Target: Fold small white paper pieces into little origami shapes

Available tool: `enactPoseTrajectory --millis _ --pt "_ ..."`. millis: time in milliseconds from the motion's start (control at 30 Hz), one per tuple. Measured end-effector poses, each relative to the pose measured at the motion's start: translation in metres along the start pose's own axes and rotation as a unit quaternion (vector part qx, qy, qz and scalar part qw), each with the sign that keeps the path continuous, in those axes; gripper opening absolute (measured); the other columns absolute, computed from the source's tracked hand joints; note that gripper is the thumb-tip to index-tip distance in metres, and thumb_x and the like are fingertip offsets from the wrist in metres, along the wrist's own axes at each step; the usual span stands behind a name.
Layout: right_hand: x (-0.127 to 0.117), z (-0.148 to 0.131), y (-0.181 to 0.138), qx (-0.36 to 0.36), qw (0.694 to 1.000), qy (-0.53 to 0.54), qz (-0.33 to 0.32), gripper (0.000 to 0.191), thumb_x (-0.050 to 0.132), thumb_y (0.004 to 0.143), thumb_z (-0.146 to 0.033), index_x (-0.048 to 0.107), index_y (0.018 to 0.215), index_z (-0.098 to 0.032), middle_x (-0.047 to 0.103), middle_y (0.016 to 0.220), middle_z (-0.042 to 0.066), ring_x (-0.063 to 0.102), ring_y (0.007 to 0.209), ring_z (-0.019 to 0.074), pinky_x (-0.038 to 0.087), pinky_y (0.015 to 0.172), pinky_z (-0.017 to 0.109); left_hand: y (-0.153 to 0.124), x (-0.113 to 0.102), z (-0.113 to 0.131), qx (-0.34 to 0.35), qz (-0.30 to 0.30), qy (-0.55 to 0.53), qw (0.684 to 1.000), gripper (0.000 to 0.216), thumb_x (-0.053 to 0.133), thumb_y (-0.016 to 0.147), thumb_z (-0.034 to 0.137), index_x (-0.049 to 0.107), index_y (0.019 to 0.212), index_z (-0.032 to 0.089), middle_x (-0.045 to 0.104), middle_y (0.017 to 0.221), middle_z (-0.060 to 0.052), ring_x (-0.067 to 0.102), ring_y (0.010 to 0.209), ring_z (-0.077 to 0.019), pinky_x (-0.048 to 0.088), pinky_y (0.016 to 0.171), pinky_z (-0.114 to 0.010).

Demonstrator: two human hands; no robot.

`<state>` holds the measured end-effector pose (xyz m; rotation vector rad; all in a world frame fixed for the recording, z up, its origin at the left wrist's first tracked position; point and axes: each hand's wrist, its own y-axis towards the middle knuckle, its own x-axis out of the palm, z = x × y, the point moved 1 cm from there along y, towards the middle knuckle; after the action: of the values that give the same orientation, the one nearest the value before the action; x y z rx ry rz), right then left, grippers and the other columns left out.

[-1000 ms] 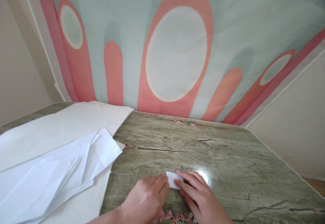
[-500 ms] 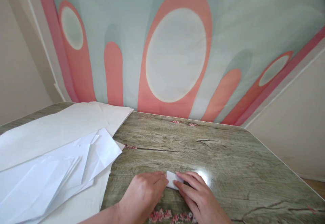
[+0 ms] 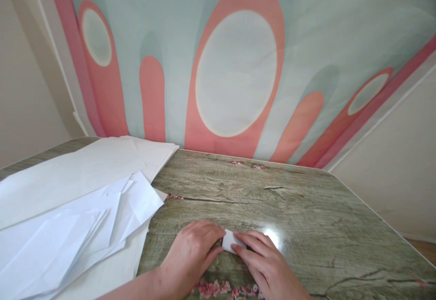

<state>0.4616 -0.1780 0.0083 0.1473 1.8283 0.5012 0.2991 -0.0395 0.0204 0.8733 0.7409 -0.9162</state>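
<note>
R hand [image 3: 267, 257] pinching sm. white paper [image 3: 231, 242] | L hand [image 3: 190, 252] at its L edge, grip can't tell | paper btwn hands, over table [image 3: 306, 213] | WIP: already compact, not yet released; loose sheets [image 3: 85, 232] to L untouched

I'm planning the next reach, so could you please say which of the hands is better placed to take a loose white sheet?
Probably the left hand: it is nearer the loose white sheets, while the right hand, touching the small white paper, is farther away.
</note>
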Motion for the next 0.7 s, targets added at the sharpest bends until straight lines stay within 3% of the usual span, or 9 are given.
enactPoseTrajectory --millis 100,333,700 --pt "0.0008 0.0006 -0.0007 -0.008 1.000 -0.014 -0.004 0.031 0.040 0.094 -0.014 0.062 0.115 -0.017 0.064 0.116 0.010 0.057 0.107 0.0230 0.053 0.085 0.037 0.0012 0.0012 -0.0008 0.017 0.003 0.012 1.000 0.033 0.065 0.079 0.014 0.060 0.111 0.023 0.067 0.108 -0.002 0.061 0.099 -0.0220 0.048 0.089 -0.037" --pt "0.0011 0.0041 -0.0013 -0.032 0.999 -0.043 -0.008 0.032 0.039 0.094 -0.013 0.060 0.118 -0.019 0.064 0.117 0.008 0.056 0.112 0.0231 0.053 0.084 0.039 -0.0001 0.0053 0.0020 0.090 0.000 0.092 0.992 0.015 0.062 0.082 0.015 0.063 0.096 0.021 0.068 0.103 -0.002 0.063 0.093 -0.0229 0.051 0.080 -0.038" --pt "0.0034 0.0019 -0.0025 0.000 0.999 -0.001 0.048 0.032 0.039 0.093 -0.011 0.061 0.115 -0.018 0.064 0.115 0.010 0.059 0.107 0.0196 0.053 0.085 0.032 -0.0022 0.0069 0.0045 0.105 -0.019 0.129 0.986 0.021 0.064 0.079 0.012 0.061 0.099 0.018 0.067 0.101 -0.005 0.064 0.089 -0.0229 0.054 0.079 -0.038"
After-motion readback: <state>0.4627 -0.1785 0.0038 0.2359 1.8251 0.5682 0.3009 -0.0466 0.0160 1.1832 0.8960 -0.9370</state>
